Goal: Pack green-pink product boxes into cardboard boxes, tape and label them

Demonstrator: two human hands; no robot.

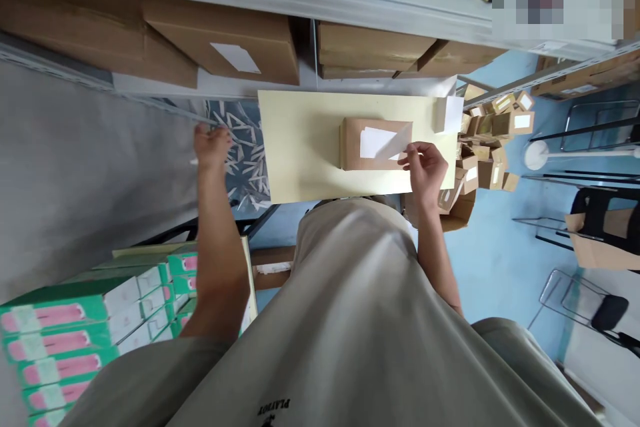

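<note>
A small brown cardboard box (353, 147) lies on a pale yellow board (300, 173) in front of me. On its top is a white label (373, 142). My right hand (426, 163) pinches the corner of a thin, see-through white sheet (397, 142), lifted at a slant over the label. Whether sheet and label are joined, I cannot tell. Off the board's left end, my left hand (213, 145) is held out above scattered white paper strips (243, 130). Its fingers are bent and partly apart, and no held thing shows in them.
A white block or stack (449, 115) stands at the board's right end. Many small cartons (493, 123) are heaped on the floor beyond. Larger cartons (225, 40) fill the shelf ahead. Green and pink boxes (60, 327) are stacked at lower left. Black chairs (600, 207) stand at right.
</note>
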